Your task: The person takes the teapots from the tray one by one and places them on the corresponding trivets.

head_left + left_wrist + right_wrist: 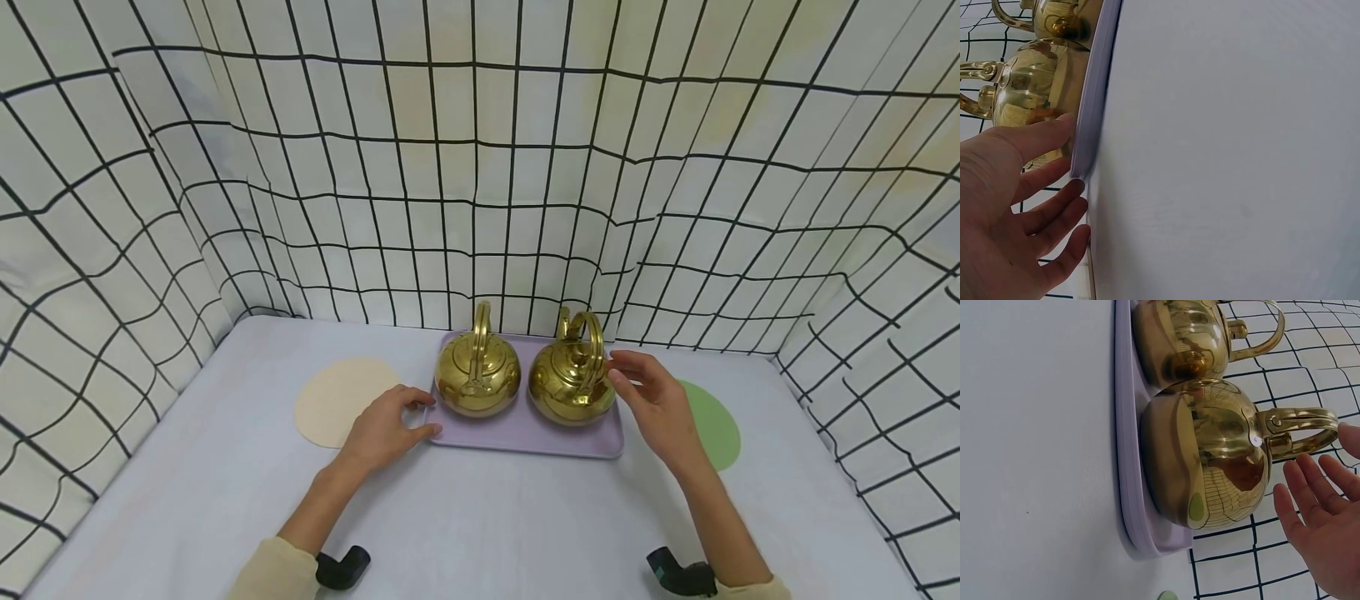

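Two brass kettles stand side by side on a lilac tray (pixel 525 442). My left hand (pixel 420 414) lies flat on the table at the tray's front left corner, next to the left kettle (pixel 477 379). In the left wrist view one finger of the left hand (pixel 1035 187) touches the tray's rim (pixel 1090 119), and the left kettle (pixel 1035 87) sits just beyond. My right hand (pixel 626 375) hovers open beside the right kettle (pixel 572 383). In the right wrist view the right hand (pixel 1316 512) has straight fingers, a small gap away from the kettle's upright handle (pixel 1300 419).
A beige round mat (pixel 337 400) lies left of the tray and a green round mat (pixel 712 425) lies right of it, partly under my right hand. Cloth walls with a black grid close in the table's back and sides. The table's front half is bare white.
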### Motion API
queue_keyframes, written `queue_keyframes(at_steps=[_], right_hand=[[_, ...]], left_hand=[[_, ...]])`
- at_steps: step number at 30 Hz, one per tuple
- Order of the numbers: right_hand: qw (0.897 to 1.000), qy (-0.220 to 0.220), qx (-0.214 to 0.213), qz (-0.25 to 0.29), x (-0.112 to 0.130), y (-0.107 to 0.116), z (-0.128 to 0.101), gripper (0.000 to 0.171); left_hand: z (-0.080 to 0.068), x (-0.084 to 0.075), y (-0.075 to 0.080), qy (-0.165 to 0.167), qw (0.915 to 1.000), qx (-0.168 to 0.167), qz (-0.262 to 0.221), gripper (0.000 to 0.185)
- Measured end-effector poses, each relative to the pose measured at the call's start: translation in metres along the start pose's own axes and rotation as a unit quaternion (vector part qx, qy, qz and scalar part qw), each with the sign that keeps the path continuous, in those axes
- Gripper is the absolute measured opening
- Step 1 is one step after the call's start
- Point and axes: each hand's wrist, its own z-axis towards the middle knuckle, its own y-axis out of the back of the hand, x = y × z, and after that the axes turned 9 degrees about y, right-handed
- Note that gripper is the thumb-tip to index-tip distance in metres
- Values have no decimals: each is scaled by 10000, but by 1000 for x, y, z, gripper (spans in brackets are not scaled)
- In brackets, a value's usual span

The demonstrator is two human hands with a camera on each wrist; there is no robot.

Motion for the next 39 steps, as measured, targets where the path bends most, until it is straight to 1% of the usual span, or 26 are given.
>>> queue_keyframes(at_steps=[11, 22, 29, 39], right_hand=[[9999, -17, 41, 144, 0, -3, 0, 31], [9995, -118, 67, 290, 2, -7, 1, 30], [9987, -103, 14, 498, 0, -10, 1, 31], [9986, -108, 2, 514, 4, -14, 1, 30]], left_hand=[[1, 2, -3, 1, 10000, -19, 15, 38], [0, 4, 0, -121, 9998, 145, -58, 47], [0, 5, 1, -101, 9996, 233, -79, 49], [-2, 4, 2, -115, 9996, 224, -142, 51]])
